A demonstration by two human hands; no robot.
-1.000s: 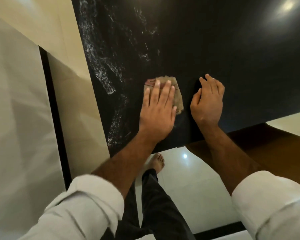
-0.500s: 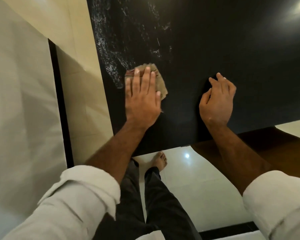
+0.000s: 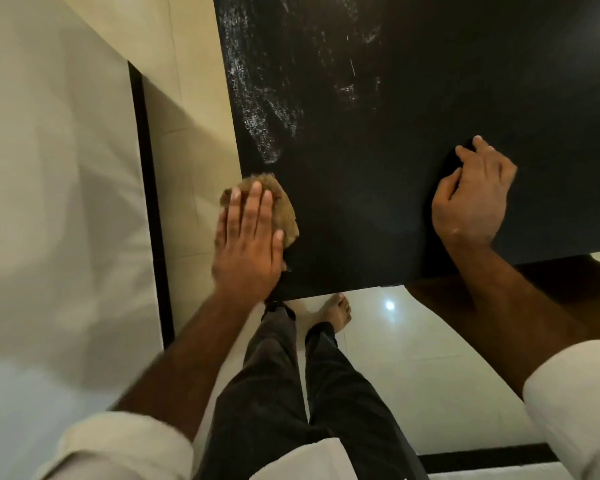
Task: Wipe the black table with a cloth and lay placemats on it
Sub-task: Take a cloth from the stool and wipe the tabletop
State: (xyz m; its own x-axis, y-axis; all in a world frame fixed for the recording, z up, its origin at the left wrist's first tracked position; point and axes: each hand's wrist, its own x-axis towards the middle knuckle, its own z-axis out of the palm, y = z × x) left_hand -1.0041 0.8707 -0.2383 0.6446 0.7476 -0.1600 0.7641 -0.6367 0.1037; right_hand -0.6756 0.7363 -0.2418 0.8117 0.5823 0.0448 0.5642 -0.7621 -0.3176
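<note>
- Pressing the cloth (image 3: pixel 286 209) flat under the left hand (image 3: pixel 248 244), fingers straight, at the worktop (image 3: pixel 361 202) edge, works well.
- Right hand (image 3: pixel 471 199) rests on the worktop, loosely curled, holding nothing.
- White streaks (image 3: pixel 257 109) beyond the left hand need overlapping passes.

Rolled white sleeves (image 3: pixel 125 441), dark trousers (image 3: pixel 278 393), bare foot (image 3: pixel 338 311)

Left hand (image 3: pixel 248 237) presses a brown cloth (image 3: pixel 281 209) flat at the black table (image 3: pixel 378 202) edge.
</note>
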